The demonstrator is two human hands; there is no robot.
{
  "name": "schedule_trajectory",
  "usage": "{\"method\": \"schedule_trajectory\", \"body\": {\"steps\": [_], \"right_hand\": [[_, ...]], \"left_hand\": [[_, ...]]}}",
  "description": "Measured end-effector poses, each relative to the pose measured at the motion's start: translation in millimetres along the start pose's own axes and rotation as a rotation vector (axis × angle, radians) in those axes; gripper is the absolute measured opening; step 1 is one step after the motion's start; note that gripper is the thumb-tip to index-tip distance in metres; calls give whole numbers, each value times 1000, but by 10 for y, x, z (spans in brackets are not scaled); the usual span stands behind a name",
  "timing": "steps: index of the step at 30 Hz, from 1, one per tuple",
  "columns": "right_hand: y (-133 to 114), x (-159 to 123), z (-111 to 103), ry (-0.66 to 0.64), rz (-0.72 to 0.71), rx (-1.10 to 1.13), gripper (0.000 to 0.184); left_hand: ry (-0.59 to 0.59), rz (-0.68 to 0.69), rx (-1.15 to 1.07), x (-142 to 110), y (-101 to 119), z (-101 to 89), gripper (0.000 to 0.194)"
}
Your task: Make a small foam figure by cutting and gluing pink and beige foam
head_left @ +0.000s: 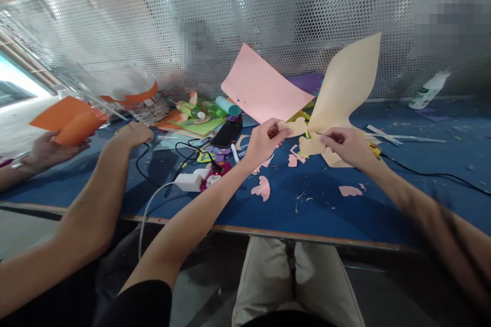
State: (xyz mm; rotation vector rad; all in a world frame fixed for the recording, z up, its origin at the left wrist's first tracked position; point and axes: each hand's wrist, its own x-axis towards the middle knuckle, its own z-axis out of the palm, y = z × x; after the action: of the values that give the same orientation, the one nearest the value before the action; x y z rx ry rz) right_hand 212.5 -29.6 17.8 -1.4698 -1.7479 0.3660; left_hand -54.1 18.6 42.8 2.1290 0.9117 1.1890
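Observation:
My left hand (268, 139) pinches a cream paper cutout (294, 126) with a wavy edge. Just to its right, my right hand (343, 145) is closed on a second cream paper cutout (311, 145), also scalloped. The two pieces are held close together above the blue table (238, 212). Behind them a large cream paper sheet (341, 82) curls upright, and a pink paper sheet (264, 84) leans at the back. Pink paper scraps lie below my hands, among them a wavy pink piece (261, 189) and a curved pink piece (350, 191).
At left a co-worker's hands hold orange paper (72, 120) and a tool on a black cord. A power strip (215, 176) with a white charger (187, 182), a phone (227, 133) and cables sit left of me. A glue bottle (428, 90) stands tilted by the perforated metal panel (268, 5).

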Motion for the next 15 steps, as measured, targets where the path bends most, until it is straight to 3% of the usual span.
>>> {"method": "schedule_trajectory", "body": {"steps": [4,8,10,13,15], "right_hand": [[-53,-13,0,56,-26,-33,26],[-81,-25,33,71,-12,9,25],[-66,-6,50,101,62,211,23],[-10,48,29,168,204,681,21],[26,76,-18,147,227,863,21]], "left_hand": [[18,-23,-185,-25,48,76,26],[-46,-97,-284,-57,31,151,26],[-71,-148,-287,-62,-6,177,27],[-53,-181,-290,-61,-53,194,26],[-61,-179,-302,-63,-57,193,25]]}}
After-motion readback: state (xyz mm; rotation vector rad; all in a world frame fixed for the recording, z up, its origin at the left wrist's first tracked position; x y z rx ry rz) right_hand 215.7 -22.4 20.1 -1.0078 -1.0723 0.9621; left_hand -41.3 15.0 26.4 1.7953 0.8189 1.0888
